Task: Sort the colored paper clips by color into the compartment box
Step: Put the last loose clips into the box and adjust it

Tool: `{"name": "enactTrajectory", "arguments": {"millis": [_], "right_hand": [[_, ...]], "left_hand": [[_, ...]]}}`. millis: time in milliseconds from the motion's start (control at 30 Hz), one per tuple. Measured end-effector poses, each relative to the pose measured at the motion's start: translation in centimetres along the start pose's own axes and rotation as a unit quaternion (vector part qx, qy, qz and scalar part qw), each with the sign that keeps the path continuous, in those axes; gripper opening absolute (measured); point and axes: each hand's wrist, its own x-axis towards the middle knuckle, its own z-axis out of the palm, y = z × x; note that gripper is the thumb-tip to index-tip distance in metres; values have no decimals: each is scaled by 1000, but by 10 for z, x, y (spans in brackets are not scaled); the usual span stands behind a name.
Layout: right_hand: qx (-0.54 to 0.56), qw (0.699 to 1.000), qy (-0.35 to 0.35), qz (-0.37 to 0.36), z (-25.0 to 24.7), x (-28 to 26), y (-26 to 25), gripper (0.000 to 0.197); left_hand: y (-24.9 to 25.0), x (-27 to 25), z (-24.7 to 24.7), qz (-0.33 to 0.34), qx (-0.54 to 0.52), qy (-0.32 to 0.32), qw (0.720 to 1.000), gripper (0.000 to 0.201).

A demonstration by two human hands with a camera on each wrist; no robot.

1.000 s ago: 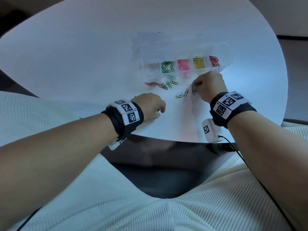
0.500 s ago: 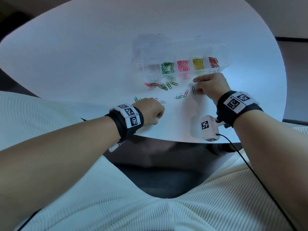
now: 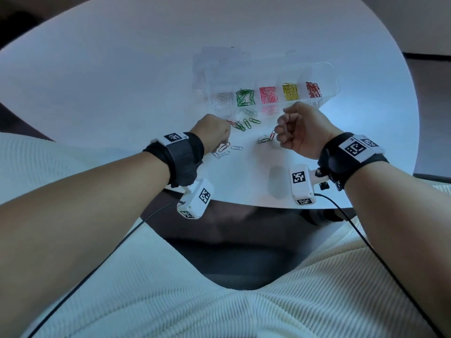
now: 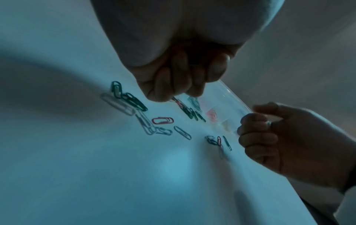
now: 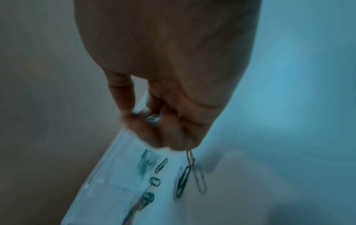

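Observation:
The clear compartment box [image 3: 327,76] lies at the far side of the white table, with white, green, pink, yellow and red clips in separate compartments. My left hand [image 3: 214,131] is curled over a loose pile of red and green clips [image 3: 238,124]. Its fingertips [image 4: 161,97] pinch the end of a red clip [image 4: 176,101] in that pile. My right hand [image 3: 300,128] is raised off the table in front of the box and pinches a small whitish clip [image 4: 268,122] between thumb and forefinger. A red clip [image 3: 272,135] and a green one [image 3: 263,140] lie just beside its fingers.
More loose clips lie near my left wrist: a red one [image 3: 223,147], white ones [image 3: 236,148] and green ones [image 4: 134,100]. The table's near edge [image 3: 244,203] is close behind both wrists. A blurred clear lid [image 3: 219,67] lies left of and behind the box.
My left hand moved forward from the near table edge to the red and green pile. My right hand lifted off the table with a whitish clip and turned palm inward.

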Motion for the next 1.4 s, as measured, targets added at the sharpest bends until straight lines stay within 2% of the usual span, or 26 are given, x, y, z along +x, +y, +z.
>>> {"name": "enactTrajectory", "arguments": {"millis": [33, 67, 100, 133, 167, 200, 233, 300, 400, 467, 567, 733, 900, 1000, 1300, 1400], "right_hand": [[-47, 998, 25, -18, 2, 0, -1, 35], [-141, 987, 60, -43, 4, 0, -2, 38], [-268, 956, 94, -72, 6, 0, -3, 42], [-398, 904, 120, -97, 7, 1, -3, 43], [-500, 850, 128, -107, 8, 2, -3, 41], [-559, 813, 127, -102, 8, 3, -3, 37], [-588, 794, 127, -87, 8, 4, -2, 37], [-602, 781, 155, -66, 8, 9, 3, 43], [-613, 761, 204, -62, 13, 14, 12, 43], [-612, 755, 225, -64, 17, 15, 16, 32], [-599, 764, 233, -60, 22, 16, 20, 24], [-586, 775, 231, -55, 20, 17, 21, 27], [-590, 768, 240, -62, 16, 19, 17, 32], [-593, 768, 233, -63, 18, 20, 17, 25], [-588, 785, 190, -52, 14, 17, 19, 23], [-591, 784, 178, -70, 16, 13, 15, 26]], "left_hand": [[0, 2, 1, 16, 34, -1, 999, 35], [-2, 3, 3, 38, 72, 3, 997, 29], [-3, 3, 5, 56, 108, 12, 992, 24], [-5, 2, 6, 70, 149, 22, 986, 21], [-8, 1, 8, 83, 197, 27, 977, 17], [-10, 0, 10, 98, 250, 24, 963, 13], [-12, -1, 12, 113, 299, 17, 947, 15], [-17, 1, 14, 136, 355, 12, 925, 28], [-19, 5, 15, 142, 388, 29, 910, 27], [-19, 7, 16, 147, 402, 30, 903, 22], [-19, 8, 18, 156, 414, 33, 896, 21], [-19, 7, 22, 147, 409, 21, 900, 16], [-17, 6, 22, 124, 399, 10, 908, 12], [-16, 5, 21, 120, 397, 1, 910, 13], [-15, 3, 23, 95, 356, -25, 929, 11], [-16, 1, 25, 94, 373, -35, 922, 16]]}}
